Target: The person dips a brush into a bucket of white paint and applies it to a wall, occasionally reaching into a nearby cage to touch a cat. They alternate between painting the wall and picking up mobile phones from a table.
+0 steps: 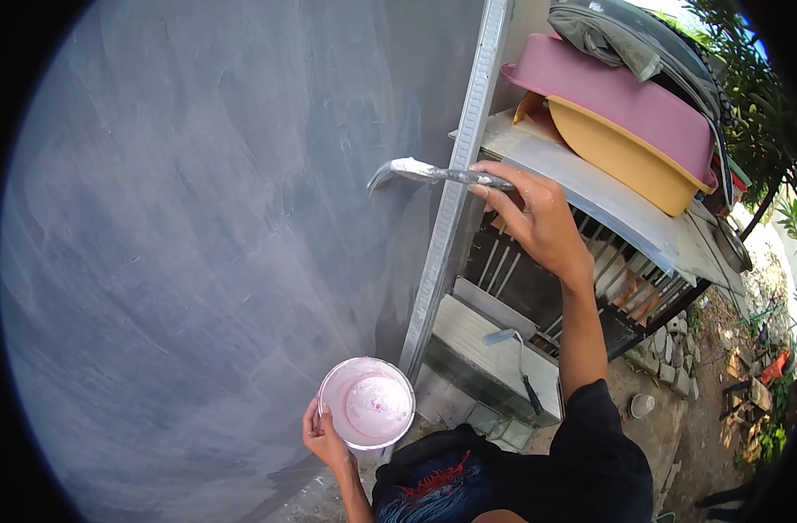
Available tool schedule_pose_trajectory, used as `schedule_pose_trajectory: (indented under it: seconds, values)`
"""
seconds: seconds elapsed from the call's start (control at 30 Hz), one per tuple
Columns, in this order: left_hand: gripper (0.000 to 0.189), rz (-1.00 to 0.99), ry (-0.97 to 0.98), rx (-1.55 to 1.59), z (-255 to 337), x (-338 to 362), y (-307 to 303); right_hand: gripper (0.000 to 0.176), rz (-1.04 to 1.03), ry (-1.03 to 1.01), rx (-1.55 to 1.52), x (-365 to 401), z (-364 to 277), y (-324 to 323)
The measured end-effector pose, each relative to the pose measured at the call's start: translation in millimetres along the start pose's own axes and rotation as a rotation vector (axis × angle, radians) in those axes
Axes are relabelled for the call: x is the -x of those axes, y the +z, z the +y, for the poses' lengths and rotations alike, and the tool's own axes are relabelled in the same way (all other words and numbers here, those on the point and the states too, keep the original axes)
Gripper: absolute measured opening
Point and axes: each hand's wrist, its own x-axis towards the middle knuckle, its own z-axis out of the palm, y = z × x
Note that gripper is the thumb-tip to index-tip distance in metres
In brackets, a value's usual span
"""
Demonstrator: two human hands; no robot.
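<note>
My right hand [538, 213] grips a paintbrush [420, 171] by its dark, paint-smeared handle. White paint coats the brush's ferrule, and its bristles bend against the grey wall panel [233, 218]. Lower down, my left hand [329, 436] holds a small bucket [366, 403] by its rim and side. The bucket is tilted toward me, showing pinkish-white paint inside. Darker, wet-looking streaks show on the panel near the brush and along its right side. A metal edge strip [455, 183] runs up the panel's right border, behind the brush handle.
Right of the panel stands a barred cage [625, 270] topped by a board with a yellow basin [621, 152] and a pink basin [608, 87]. A paint roller [522, 357] lies on a pale slab [477, 340] below. A small pot [642, 404] sits on the ground.
</note>
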Motion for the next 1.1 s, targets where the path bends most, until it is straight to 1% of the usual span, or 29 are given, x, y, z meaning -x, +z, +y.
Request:
schedule_pose_trajectory:
  seconds: [0.03,0.07,0.13,0.17,0.2,0.27,0.3,0.33,0.4,0.43,0.5,0.53,0.6,0.63,0.7,0.73,0.8,0.83,0.87,0.93,0.97,1.0,1.07,1.1]
  values:
    - [0.029,-0.002,-0.003,0.0,1.3,-0.2,0.4,0.026,0.113,-0.079,0.115,-7.4,2.1,-0.2]
    - [0.029,-0.004,0.003,0.0,1.1,-0.8,-0.6,0.026,0.119,-0.08,0.114,-13.0,5.7,-0.1]
    - [0.029,-0.008,0.007,0.005,-1.5,-2.7,-3.6,0.028,0.397,-0.13,0.216,-21.9,13.9,3.9]
    - [0.029,-0.008,0.009,0.009,-2.9,-2.2,-4.0,0.031,0.437,-0.089,0.079,-23.3,18.6,6.2]
    - [0.029,0.001,0.006,0.009,-3.0,-1.0,-4.3,0.031,0.438,-0.094,0.079,-21.9,19.5,4.7]
    - [0.03,0.017,0.011,0.016,-6.7,-0.4,-5.0,0.031,0.256,-0.103,0.058,-15.9,19.0,3.5]
    - [0.03,0.033,0.02,0.01,-9.9,-0.1,-6.9,0.03,0.156,-0.13,0.119,-9.8,9.3,2.8]
    - [0.03,0.049,0.029,0.004,-11.6,-0.9,-8.5,0.03,0.157,-0.136,0.114,-1.1,2.1,1.9]
    - [0.03,0.061,0.024,0.01,-11.8,-0.9,-9.9,0.028,-0.152,-0.043,-0.028,11.7,-4.0,-2.3]
    - [0.03,0.063,0.012,0.006,-11.4,1.0,-10.9,0.028,-0.154,-0.043,-0.03,13.1,-3.2,-2.2]
    - [0.03,0.057,0.008,0.001,-9.1,2.0,-11.3,0.028,-0.323,0.06,-0.207,13.8,-4.4,-2.5]
    - [0.03,0.052,0.006,-0.002,-8.5,2.2,-10.1,0.028,-0.323,0.06,-0.203,9.9,-3.6,-2.8]
    - [0.03,0.047,0.01,-0.009,-5.6,1.9,-11.6,0.027,-0.029,0.011,-0.023,-5.0,-0.2,-2.1]
    - [0.03,0.046,0.017,-0.018,-4.8,1.5,-11.5,0.027,-0.026,0.012,-0.022,-10.8,6.9,-1.9]
    - [0.03,0.049,0.016,-0.01,-5.1,1.5,-12.1,0.027,0.327,-0.085,0.121,-21.0,23.4,1.0]
    - [0.03,0.056,0.012,-0.001,-5.7,2.2,-12.4,0.027,0.326,-0.086,0.12,-25.7,26.5,1.7]
    - [0.029,0.049,0.007,-0.003,-7.0,2.9,-14.4,0.029,0.458,-0.118,0.06,-31.0,28.9,2.2]
    - [0.029,0.042,0.007,-0.004,-7.7,2.6,-15.1,0.03,0.355,-0.079,0.062,-28.3,26.8,0.1]
    - [0.029,0.045,0.011,0.003,-9.0,2.4,-14.7,0.03,0.356,-0.087,0.061,-25.4,20.4,0.3]
    - [0.029,0.04,0.012,0.024,-10.6,2.5,-17.4,0.029,0.102,-0.206,0.259,-11.8,-0.9,-0.6]
    - [0.029,0.042,0.018,0.029,-10.3,1.6,-16.7,0.027,-0.037,-0.105,0.21,-4.6,-14.5,-6.7]
    - [0.03,0.045,0.007,0.022,-9.2,2.0,-16.9,0.027,-0.035,-0.108,0.21,-2.8,-14.6,-6.2]
    - [0.03,0.041,-0.009,0.009,-8.2,2.7,-18.4,0.025,-0.218,-0.09,0.104,2.8,-11.9,-4.4]
    - [0.03,0.036,-0.002,-0.002,-8.0,2.4,-18.4,0.025,-0.13,-0.117,0.156,1.2,-8.1,0.7]
